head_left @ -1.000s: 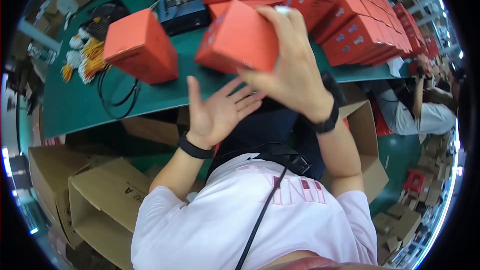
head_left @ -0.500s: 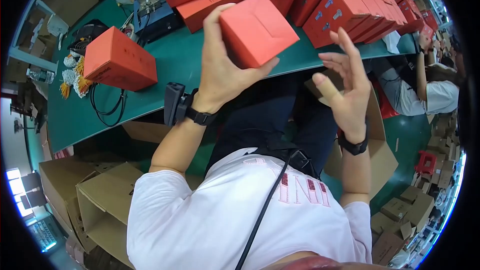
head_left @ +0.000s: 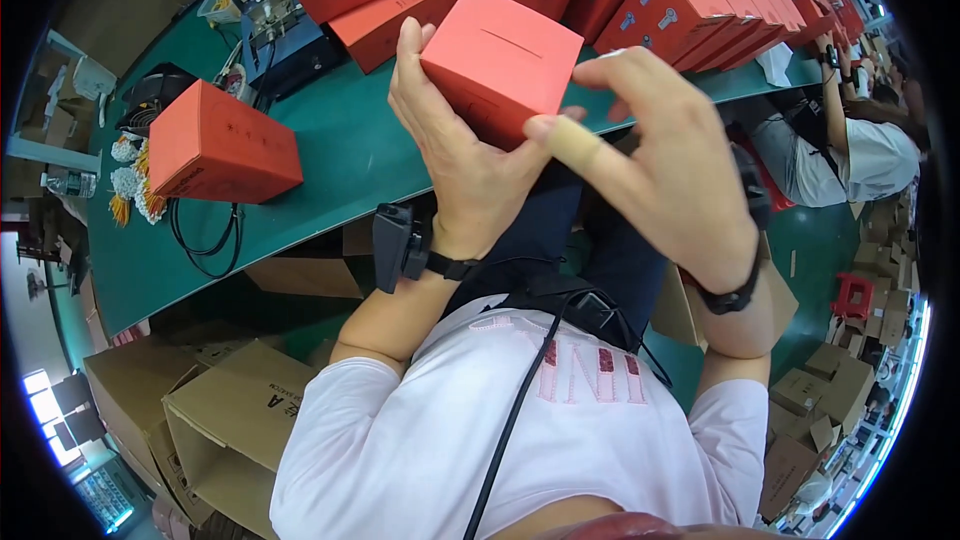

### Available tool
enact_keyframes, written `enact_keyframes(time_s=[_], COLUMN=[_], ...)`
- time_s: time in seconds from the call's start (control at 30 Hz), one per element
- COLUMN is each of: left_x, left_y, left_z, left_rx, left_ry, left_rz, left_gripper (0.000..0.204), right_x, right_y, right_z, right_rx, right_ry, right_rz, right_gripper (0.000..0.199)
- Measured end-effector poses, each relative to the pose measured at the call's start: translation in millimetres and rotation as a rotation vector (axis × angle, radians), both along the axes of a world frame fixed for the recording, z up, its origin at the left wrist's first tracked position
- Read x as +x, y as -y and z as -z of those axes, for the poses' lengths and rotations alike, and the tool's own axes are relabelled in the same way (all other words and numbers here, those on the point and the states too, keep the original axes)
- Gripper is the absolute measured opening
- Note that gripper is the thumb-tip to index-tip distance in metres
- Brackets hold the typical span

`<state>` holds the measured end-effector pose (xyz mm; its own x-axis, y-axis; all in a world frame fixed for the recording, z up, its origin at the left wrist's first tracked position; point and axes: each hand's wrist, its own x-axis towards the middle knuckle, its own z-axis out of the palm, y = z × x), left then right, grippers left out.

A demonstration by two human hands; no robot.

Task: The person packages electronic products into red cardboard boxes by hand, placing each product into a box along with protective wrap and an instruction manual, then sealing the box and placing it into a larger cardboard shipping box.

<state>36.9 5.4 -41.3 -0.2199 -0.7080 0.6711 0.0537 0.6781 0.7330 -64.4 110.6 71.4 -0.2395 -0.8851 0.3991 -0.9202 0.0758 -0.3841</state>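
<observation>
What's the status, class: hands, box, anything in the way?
Left hand gripping red box. Right hand at its right side. Nothing seen in the way; stacked boxes beyond, on green table.

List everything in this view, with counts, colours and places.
Held box: one, red, in the left hand
Lone box: one, red, table's left part
Stacked boxes: many, red, table's back and right
Table: one, green, before the person
Machine: one, dark blue with metal parts, back left
Bundles: several, white and yellow, far left
Cable loop: black, beside the lone box
Cartons: several, brown, floor left and right
Stool: one, red, floor right
Co-worker: at least one, white top, far right
Shirt: one, white, pink lettering, on the person
Wristbands: two, black, one per wrist
Left hand: one, bare, around the held box
Right hand: one, bare, at that box's right corner
</observation>
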Motion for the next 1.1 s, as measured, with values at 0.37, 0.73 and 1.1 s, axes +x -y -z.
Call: enact_keyframes(time_s=[0.37, 0.73, 1.1], left_x=[38, -34, 43], left_y=[53, 19, 77], left_z=[16, 23, 19], left_rx=[0.195, -0.270, -0.346], left_ry=[-0.156, -0.089, 0.000], left_rz=[0.380, -0.002, -0.579], left_gripper=[0.090, 0.088, 0.100], right_x=[-13, -26, -41], right_y=[36, 7, -13], right_z=[50, 36, 28], right_rx=[-0.189, -0.324, -0.147], right_ry=[0.436, 0.019, 0.311], right_rz=[-0.202, 0.090, -0.203], right_gripper=[0.041, 0.031, 0.044])
